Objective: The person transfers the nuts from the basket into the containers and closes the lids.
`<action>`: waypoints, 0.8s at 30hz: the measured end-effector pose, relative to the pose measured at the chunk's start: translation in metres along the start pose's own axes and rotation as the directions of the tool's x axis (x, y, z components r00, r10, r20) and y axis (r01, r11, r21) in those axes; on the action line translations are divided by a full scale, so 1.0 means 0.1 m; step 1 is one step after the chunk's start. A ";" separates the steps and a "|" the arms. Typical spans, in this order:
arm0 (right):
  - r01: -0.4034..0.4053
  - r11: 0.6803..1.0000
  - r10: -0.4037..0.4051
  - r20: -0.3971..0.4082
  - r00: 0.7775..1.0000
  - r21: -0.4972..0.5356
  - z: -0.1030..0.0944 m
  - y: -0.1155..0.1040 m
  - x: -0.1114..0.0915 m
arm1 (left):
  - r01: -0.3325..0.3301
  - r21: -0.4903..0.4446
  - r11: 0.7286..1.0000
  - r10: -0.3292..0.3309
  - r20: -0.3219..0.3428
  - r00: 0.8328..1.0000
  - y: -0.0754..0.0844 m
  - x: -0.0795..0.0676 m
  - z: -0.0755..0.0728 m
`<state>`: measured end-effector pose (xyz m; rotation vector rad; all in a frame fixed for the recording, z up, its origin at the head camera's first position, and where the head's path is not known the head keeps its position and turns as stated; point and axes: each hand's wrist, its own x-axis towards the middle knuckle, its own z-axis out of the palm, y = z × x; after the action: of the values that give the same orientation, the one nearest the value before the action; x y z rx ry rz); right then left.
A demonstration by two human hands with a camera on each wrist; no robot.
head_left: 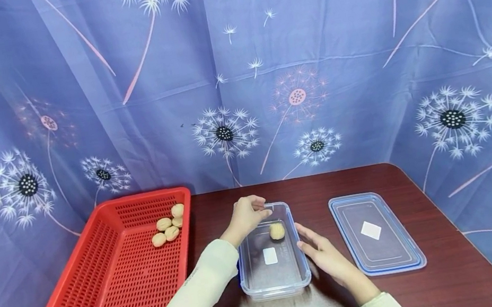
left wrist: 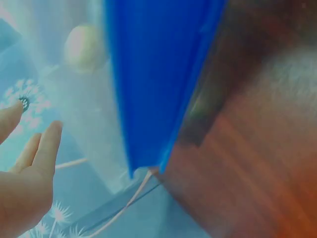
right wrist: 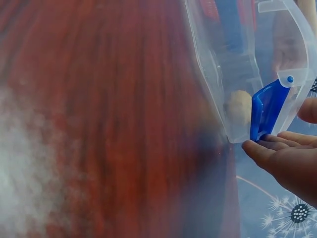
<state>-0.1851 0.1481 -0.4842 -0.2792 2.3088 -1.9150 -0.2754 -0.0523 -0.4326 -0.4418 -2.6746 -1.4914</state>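
Observation:
A clear plastic container (head_left: 261, 274) stands lidless on the table, with a white label (head_left: 270, 256) on its floor. One walnut (head_left: 276, 231) lies inside toward the far end; it also shows through the wall in both wrist views. My left hand (head_left: 244, 219) is over the container's far left corner, thumb and fingers apart, with nothing between them. In the left wrist view a blue side latch (left wrist: 153, 84) hangs near that hand. Along the container's right side, my right hand (head_left: 324, 255) touches the wall with extended fingers, at a blue latch (right wrist: 270, 106).
To the left is a red perforated basket (head_left: 128, 295), holding several walnuts (head_left: 164, 224) in its far right corner. A clear lid with a blue seal (head_left: 389, 251) lies flat on the right. Behind the dark wooden table (head_left: 305, 192) hangs a blue dandelion-print cloth (head_left: 246, 30).

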 end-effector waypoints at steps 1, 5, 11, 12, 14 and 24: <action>0.000 1.000 0.000 -0.003 1.000 -0.002 0.00 0.00 0.00 | -0.007 -0.004 1.000 0.007 -0.007 1.000 0.02 0.01 -0.03; 0.009 1.000 -0.009 -0.011 1.000 -0.015 0.01 -0.01 0.01 | 0.000 -0.008 1.000 0.000 -0.025 1.000 0.08 0.06 -0.14; 0.008 1.000 -0.009 -0.024 1.000 -0.013 0.01 0.00 0.00 | 0.024 -0.041 0.999 -0.025 -0.036 0.999 0.14 0.11 -0.30; 0.010 1.000 -0.010 -0.027 1.000 -0.011 0.01 0.00 0.00 | 0.025 -0.050 0.998 -0.027 -0.040 0.999 0.16 0.12 -0.33; 0.015 1.000 -0.015 -0.032 0.999 -0.009 0.01 0.00 0.00 | 0.023 -0.068 0.997 -0.026 -0.047 0.999 0.19 0.13 -0.38; 0.022 1.000 -0.022 -0.048 0.999 -0.012 0.03 0.01 0.00 | -0.020 -0.091 0.996 0.010 -0.110 0.994 0.24 0.08 -0.73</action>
<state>-0.1850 0.1456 -0.4859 -0.2634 2.3575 -1.9401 -0.2833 -0.1003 -0.3720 -0.3720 -2.5226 -1.5914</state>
